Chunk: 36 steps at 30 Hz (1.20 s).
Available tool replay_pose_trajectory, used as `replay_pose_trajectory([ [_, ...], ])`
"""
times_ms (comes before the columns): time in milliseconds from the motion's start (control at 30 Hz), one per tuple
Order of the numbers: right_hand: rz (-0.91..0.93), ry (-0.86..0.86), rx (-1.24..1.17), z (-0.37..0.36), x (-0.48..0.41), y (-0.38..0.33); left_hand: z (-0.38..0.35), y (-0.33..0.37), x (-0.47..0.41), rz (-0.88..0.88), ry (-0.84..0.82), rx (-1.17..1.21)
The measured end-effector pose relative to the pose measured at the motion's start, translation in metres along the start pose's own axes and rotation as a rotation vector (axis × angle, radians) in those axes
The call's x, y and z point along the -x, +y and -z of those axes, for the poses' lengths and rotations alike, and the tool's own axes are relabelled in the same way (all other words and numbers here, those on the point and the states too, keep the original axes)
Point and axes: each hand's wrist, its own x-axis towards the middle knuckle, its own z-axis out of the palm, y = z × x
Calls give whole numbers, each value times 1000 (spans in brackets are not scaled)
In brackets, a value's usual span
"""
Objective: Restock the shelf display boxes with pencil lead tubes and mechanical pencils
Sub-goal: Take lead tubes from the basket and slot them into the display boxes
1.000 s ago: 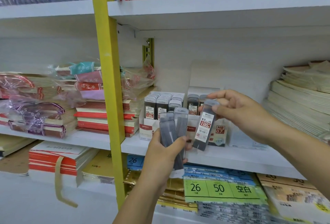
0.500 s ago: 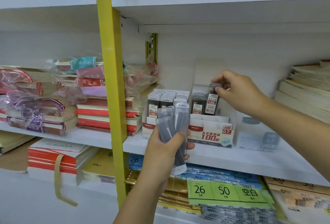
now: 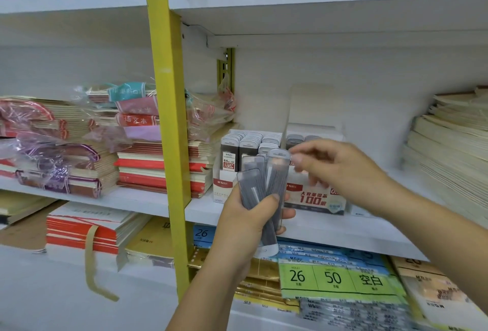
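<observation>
My left hand grips a fanned bunch of grey pencil lead tubes upright in front of the shelf. My right hand, blurred by motion, hovers just right of the bunch, with its fingertips near the top of the rightmost tube and nothing in it. Behind the hands stand two white display boxes on the shelf: the left box is packed with rows of lead tubes, and the right box, printed with a red 100, holds a few tubes at its back.
A yellow upright post divides the shelving left of the boxes. Wrapped notebook stacks lie to the left, cream paper stacks to the right. The shelf below holds green and blue labelled packs and red-edged pads.
My right hand set one labelled tube into the right display box, let go, and has come back toward the bunch in my left hand. My left hand has stayed in place.
</observation>
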Motion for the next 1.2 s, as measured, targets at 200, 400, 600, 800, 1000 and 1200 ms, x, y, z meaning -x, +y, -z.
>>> replay_pose_trajectory([
  [200,-117,-16,-296,-20,12,6,-5,2,7,-1,-73,-29],
  [400,-53,-61,-443,-10,15,4,-2,2,9,36,-67,-36],
  [600,-53,-144,-349,-2,14,4,2,0,7,64,-12,-41],
  [800,-93,-119,-398,6,13,11,4,2,5,5,8,-61],
  [1000,1,190,-259,34,-1,8,0,1,4,-21,3,-67],
  [1200,134,286,275,62,-41,16,0,0,1,-29,-11,-127],
])
